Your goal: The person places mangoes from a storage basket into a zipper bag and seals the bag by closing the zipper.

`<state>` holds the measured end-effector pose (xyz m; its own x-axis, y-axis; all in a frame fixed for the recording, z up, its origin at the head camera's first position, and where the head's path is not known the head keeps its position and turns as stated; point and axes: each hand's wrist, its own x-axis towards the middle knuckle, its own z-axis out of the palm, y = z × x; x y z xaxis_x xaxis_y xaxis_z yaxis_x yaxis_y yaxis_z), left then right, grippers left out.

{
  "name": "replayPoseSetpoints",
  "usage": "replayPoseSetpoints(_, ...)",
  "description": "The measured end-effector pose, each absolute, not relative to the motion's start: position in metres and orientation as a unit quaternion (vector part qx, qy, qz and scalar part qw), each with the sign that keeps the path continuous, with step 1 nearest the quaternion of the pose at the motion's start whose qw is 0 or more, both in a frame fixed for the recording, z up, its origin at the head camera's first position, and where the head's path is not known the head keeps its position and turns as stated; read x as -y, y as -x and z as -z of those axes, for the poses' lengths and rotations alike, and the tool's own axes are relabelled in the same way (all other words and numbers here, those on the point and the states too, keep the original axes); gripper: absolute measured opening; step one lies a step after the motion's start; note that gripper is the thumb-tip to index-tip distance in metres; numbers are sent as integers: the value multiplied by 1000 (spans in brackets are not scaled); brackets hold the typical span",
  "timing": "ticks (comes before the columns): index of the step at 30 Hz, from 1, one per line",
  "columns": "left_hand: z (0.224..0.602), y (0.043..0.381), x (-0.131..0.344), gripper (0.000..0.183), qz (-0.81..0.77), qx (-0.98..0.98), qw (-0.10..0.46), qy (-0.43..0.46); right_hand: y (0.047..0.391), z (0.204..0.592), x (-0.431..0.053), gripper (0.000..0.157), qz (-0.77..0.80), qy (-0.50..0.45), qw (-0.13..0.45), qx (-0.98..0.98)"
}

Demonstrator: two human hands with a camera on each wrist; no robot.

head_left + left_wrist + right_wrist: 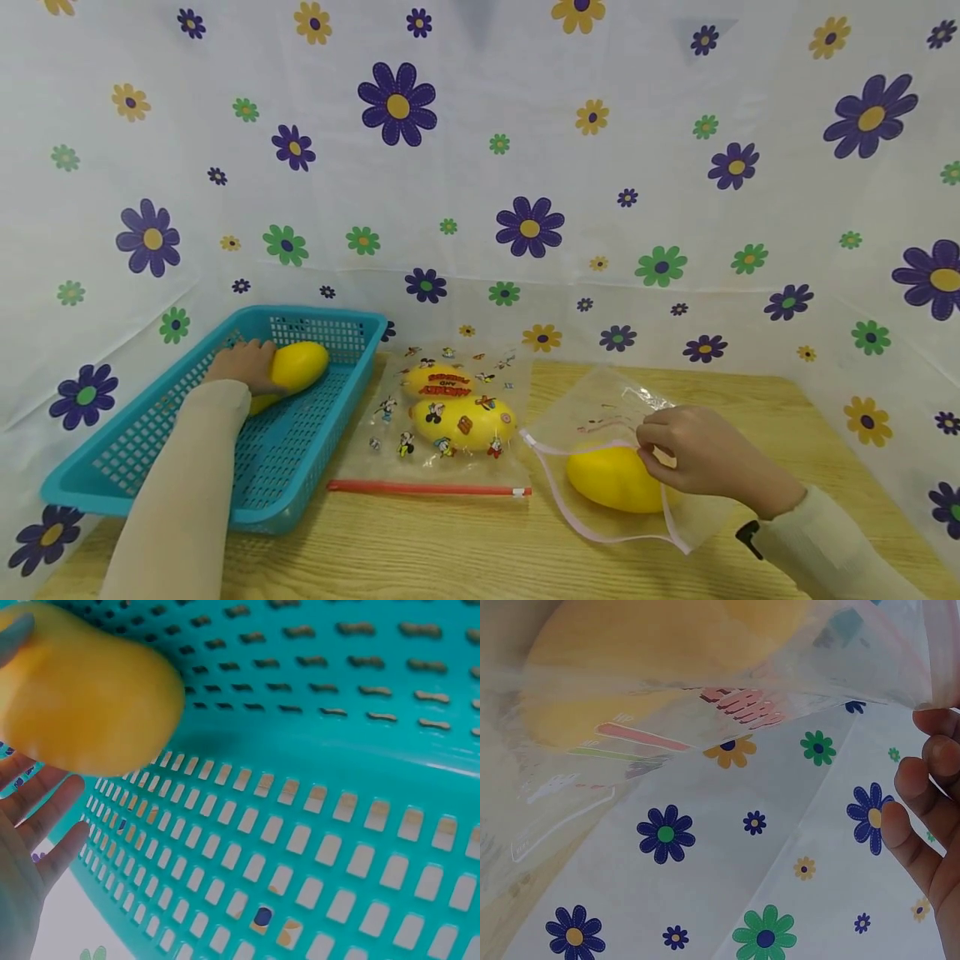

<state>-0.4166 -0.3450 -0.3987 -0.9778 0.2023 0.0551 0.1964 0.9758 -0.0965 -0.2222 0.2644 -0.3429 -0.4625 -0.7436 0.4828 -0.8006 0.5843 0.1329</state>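
Inside the blue basket, my left hand [243, 367] grips a yellow mango [302, 367]. The left wrist view shows the thumb across this mango [97, 697] and the fingers at its other side. More yellow shows just below the hand, mostly hidden, perhaps another mango [262, 403]. On the right, my right hand [686, 450] pinches the edge of a clear zip bag [551, 479] and holds its mouth parted. A mango [611, 479] lies inside that bag. In the right wrist view the fingertips [924, 720] hold the bag's rim.
The blue plastic basket [360, 367] has perforated walls and stands at the left. Between it and the held bag lies a printed bag with a red zip strip [427, 488], containing two mangoes [465, 423]. A flower-print sheet [465, 183] surrounds the wooden table [420, 550].
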Motion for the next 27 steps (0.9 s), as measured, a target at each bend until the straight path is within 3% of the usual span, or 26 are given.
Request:
replayPoseSetpoints(15,393,413,330,111,-24,994,-41,96,222,342,-265,20,-62,-455,256,851)
replayPoseSetpoints(27,392,411,315,98,-21,992,-35,117,223,343,-265,22,-58,-453,258,851)
